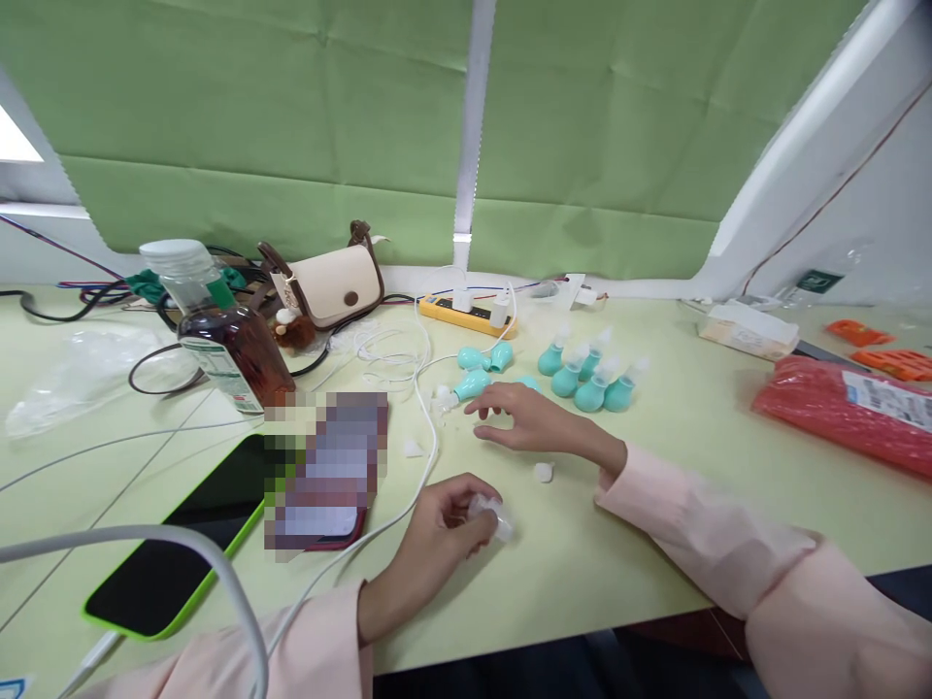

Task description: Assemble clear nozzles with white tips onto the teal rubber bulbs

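Observation:
Fingers curled, my left hand (448, 524) grips a small clear plastic piece (495, 519) low over the table's near part. My right hand (528, 417) reaches leftward with thumb and fingers apart, nothing between them. Just beyond its fingertips lies a teal squeeze bulb (472, 384), with small clear pieces (442, 400) at its left end. More teal bulbs (501, 356) lie behind it. Several bulbs with clear tips (588, 390) stand upright to the right. A small white cap (544, 473) rests below my right wrist, and a white bit (413, 448) lies to the left.
A white cable (424, 466) runs across the table beside two phones (182, 534). A bottle of dark liquid (233, 340) and a cream handbag (331, 283) stand back left. A yellow power strip (466, 316) lies behind the bulbs. A red package (845, 408) is at right.

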Tool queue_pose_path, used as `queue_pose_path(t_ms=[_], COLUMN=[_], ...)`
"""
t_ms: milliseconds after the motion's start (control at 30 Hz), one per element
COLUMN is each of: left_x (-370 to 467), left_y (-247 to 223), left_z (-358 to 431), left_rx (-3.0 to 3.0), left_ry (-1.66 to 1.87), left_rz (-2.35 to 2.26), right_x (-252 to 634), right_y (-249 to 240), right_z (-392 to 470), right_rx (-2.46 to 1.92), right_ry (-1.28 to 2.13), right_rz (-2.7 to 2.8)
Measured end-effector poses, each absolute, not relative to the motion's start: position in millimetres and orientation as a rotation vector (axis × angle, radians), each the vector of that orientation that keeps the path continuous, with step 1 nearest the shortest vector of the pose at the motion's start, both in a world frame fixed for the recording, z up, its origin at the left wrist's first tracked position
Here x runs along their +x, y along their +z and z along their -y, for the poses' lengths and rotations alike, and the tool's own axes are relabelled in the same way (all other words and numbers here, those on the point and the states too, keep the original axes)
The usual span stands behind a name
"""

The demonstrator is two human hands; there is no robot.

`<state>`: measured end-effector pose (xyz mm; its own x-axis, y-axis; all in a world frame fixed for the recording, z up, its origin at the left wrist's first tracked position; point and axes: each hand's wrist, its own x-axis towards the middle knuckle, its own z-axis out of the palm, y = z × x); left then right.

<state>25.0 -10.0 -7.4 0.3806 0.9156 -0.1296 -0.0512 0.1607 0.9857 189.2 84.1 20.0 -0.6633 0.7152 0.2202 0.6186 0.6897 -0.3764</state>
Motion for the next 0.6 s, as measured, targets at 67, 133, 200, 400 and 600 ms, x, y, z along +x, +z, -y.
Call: queue_pose_path(t_ms=[67,133,200,400,600], left_x=[25,25,25,25,26], left_y=[-10,-12,-13,-15,-14], left_z=[12,13,14,13,13], left_rx=[1.281,1.344,1.381,1.382,1.401], left_ry=[0.818,0.823,0.829,0.843,0.851], left_rz=[-0.925,-0.923,-0.934,-0.961,-0.984], right_x=[185,182,180,173,157], right_y=[10,2,-3,-4,-5], right_z=[-93,-98,-101,-105,-108], right_rx=[-1.110,-1.121,-1.110,-1.076,-1.013], right_ry=[0.296,0.281,0.294,0.301,0.335], right_rz=[2.636,2.672,2.681,2.651,2.634])
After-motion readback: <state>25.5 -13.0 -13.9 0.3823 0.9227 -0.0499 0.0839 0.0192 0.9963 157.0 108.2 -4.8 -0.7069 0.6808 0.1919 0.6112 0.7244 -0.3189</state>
